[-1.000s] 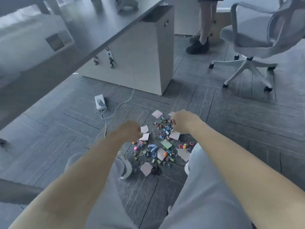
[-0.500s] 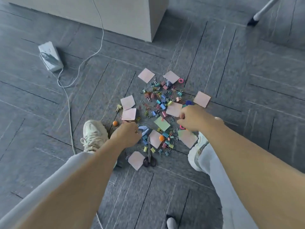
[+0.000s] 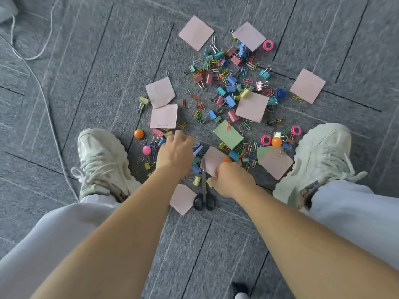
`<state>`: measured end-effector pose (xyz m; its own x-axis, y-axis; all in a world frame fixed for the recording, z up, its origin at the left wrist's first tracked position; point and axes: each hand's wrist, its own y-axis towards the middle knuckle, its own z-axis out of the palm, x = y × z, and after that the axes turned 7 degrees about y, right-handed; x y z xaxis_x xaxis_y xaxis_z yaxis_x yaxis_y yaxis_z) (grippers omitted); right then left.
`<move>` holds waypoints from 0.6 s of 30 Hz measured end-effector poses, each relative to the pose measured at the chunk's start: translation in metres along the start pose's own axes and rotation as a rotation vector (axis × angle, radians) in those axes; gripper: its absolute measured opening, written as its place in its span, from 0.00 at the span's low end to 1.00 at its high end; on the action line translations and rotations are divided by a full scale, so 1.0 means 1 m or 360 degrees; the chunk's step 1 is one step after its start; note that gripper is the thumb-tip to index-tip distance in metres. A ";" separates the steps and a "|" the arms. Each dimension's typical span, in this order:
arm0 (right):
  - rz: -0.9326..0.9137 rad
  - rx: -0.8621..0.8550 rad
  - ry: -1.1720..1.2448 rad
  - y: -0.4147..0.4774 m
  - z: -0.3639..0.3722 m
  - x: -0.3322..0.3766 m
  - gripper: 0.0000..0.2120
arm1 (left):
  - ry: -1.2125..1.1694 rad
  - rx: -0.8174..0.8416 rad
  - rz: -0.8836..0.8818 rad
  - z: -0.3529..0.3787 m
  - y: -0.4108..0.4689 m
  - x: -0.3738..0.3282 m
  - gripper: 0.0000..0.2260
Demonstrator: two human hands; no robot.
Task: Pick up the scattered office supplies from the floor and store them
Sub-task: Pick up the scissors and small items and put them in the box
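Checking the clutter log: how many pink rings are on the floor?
3 pink rings: one at the far edge beside a pink note, one by the right shoe, one beside an orange ball. Others may hide under notes.

The right hand (image 3: 232, 180) hides its own fingers (curled under) — the white cable (image 3: 43, 98) runs off the top edge.

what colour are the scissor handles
Black; the scissors show best in the head view.

Matt paper notes (image 3: 196, 33) are lying on rough carpet (image 3: 103, 61). Glossy metal clips (image 3: 230, 101) are shining by my cloth shoes (image 3: 101, 160).
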<state>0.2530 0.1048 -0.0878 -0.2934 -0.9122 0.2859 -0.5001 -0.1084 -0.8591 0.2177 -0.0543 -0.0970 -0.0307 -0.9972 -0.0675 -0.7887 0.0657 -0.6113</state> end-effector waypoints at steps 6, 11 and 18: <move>0.0188 -0.0184 0.0155 0.019 0.036 0.030 0.11 | -0.0054 -0.0083 0.0202 0.011 0.010 0.017 0.20; 0.0447 -0.0263 0.0367 0.020 0.048 0.038 0.11 | -0.0084 -0.0059 0.0098 0.024 -0.001 0.017 0.18; 0.0324 -0.0104 0.0601 0.019 0.041 0.024 0.14 | -0.0212 -0.0184 0.0017 0.024 -0.016 0.019 0.11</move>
<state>0.2698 0.0650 -0.1146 -0.6629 -0.7023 0.2593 -0.4484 0.0951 -0.8887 0.2445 -0.0737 -0.1079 0.0364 -0.9826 -0.1822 -0.8545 0.0639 -0.5155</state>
